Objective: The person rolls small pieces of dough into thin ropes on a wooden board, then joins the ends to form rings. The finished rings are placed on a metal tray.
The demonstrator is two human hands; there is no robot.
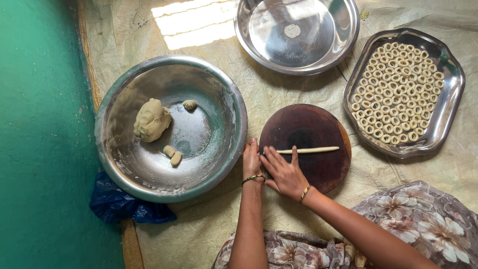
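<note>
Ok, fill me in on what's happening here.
A person sits on the floor rolling a thin dough rope on a round wooden board. Both hands are at the rope's left end: left hand, right hand. The big bowl holds a dough lump and small pieces. A tray holds many dough rings.

Both bare forearms reach up from the lower edge of the view and meet side by side at the hands. The left hand [251, 160] lies flat, palm down, its fingers held together and pointing straight away from the body. The right hand [284, 171] rests just beside it, touching it, palm down, with its fingers [271, 155] spread and angled toward the left. Each wrist wears a thin bangle. The right forearm runs in diagonally from the lower right corner.
</note>
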